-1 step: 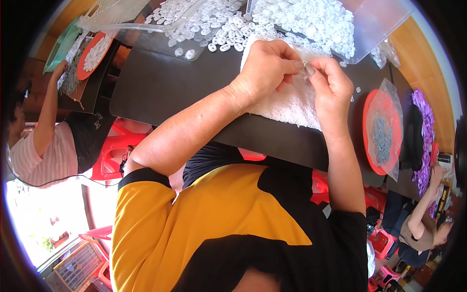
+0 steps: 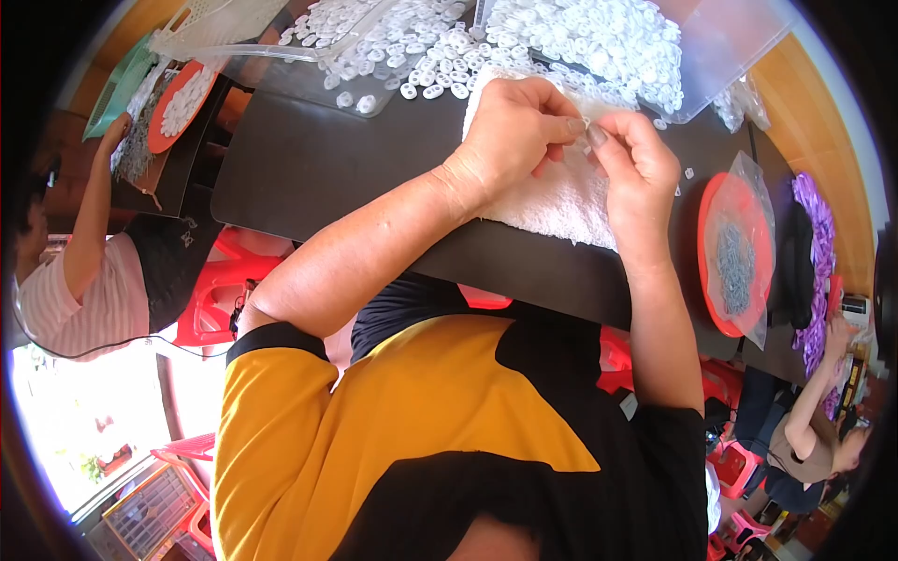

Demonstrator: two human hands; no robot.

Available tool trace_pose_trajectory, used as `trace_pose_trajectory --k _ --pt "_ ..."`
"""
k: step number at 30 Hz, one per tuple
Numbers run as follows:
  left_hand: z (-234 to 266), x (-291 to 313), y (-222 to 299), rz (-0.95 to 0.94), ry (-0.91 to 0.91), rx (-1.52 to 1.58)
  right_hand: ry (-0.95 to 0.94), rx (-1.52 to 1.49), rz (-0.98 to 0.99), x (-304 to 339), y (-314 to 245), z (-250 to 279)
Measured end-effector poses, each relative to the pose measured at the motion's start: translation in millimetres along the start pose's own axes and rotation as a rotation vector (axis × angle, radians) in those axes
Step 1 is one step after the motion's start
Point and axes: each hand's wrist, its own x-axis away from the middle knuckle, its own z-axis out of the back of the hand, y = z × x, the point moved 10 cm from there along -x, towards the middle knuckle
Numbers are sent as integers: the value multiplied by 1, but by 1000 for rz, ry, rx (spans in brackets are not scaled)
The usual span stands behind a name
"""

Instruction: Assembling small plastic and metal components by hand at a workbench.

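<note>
Over a folded white towel (image 2: pixel 561 208), my left hand (image 2: pixel 524 122) and my right hand (image 2: pixel 641 159) meet fingertip to fingertip. Between their pinched thumbs and forefingers is a small white plastic piece (image 2: pixel 586 122), mostly covered by the fingers. Just beyond the towel lies a big heap of white oval plastic pieces (image 2: pixel 599 47), each with openings in it. More of these loose pieces (image 2: pixel 432 79) spread to the left of my hands.
Right of my arm, a red plate (image 2: pixel 708 271) holds a plastic bag with small grey-blue parts (image 2: pixel 736 266). A clear plastic tray (image 2: pixel 720 56) stands at the back. Co-workers sit left (image 2: pixel 94 280) and right (image 2: pixel 804 439). Purple strands (image 2: pixel 816 252) hang at the far right.
</note>
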Motion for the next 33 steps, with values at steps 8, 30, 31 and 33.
trace_pose_trajectory --k 8,30,31,33 --pt "1 6 2 -32 69 41 10 -431 -370 11 16 -16" --pt "26 -5 1 -19 140 105 -100 861 78 -128 39 -27" --pt "25 -5 1 -8 136 110 -99 798 -3 -124 36 -18" --pt "26 -10 -3 11 131 122 -124 673 -90 -116 37 -5"
